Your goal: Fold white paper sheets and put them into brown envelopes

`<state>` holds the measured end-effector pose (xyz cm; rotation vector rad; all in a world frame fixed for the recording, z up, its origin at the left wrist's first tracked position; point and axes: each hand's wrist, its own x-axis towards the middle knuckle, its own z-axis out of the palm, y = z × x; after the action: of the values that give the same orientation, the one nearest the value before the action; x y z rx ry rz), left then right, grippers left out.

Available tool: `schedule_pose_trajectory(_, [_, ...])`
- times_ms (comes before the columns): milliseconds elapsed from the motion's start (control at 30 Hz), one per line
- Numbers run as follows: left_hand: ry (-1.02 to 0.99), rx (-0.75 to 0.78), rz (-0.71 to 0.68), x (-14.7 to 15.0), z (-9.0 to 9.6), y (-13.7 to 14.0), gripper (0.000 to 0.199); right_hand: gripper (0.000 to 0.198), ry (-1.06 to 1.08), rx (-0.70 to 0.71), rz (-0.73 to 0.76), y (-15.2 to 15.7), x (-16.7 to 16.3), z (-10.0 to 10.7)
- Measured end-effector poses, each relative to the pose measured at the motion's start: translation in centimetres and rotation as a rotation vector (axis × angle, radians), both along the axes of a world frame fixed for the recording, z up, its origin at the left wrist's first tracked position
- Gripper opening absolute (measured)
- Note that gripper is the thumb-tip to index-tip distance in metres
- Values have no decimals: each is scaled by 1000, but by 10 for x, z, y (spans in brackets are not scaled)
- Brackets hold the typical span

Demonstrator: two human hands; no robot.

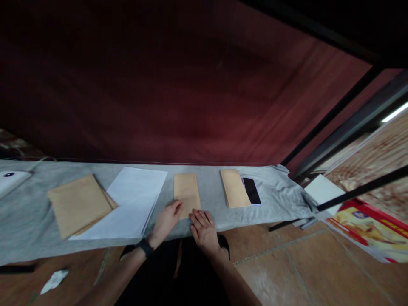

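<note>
A brown paper envelope [186, 189] lies upright on the grey cloth in front of me. My left hand [168, 217], with a dark band on its wrist, has its fingers curled together at the envelope's lower left edge; whether they pinch the paper is hard to see. Flat over the lower right corner rests my right hand [204, 231], its fingers stretched out. To the right is a small stack of similar envelopes [236, 189]. Left of my hands lies a stack of white paper sheets [134, 199], partly covered by larger brown envelopes [79, 206].
A phone [252, 191] lies beside the right-hand envelopes. The narrow table has a grey cloth [213, 191] and a dark red curtain [191, 106] behind it. A white object [12, 182] stands at the far left. Black metal bars [334, 114] and a red-yellow box [372, 229] are right.
</note>
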<state>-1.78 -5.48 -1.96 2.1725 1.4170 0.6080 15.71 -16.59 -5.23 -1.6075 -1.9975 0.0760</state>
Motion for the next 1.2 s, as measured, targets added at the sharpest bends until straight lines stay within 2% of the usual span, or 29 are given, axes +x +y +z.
schedule_pose_trajectory(100, [60,229,-169,20,-7,40,44,40,7,0,-12,1,-2,3])
schedule_pose_trajectory(167, [157,297,-217,32,-13,69,51,41,-5,0,-19,2,-3,5])
schedule_pose_trajectory(300, [326,303,-287,49,-25,109,56,42,11,-1,-32,2,-4,7])
schedule_pose_trajectory(433, [352,309,-381,61,-32,120,55,44,63,-37,-19,3,-4,7])
schedule_pose_trajectory(600, [318,296,-489,60,-32,107,56,47,93,-79,-22,3,-4,9])
schedule_pose_trajectory(900, [310,246,-610,39,-35,63,56,47,149,-98,10,4,-1,9])
schedule_pose_trajectory(1200, [258,270,-665,9,-32,7,57,40,345,-45,-99,5,-4,9])
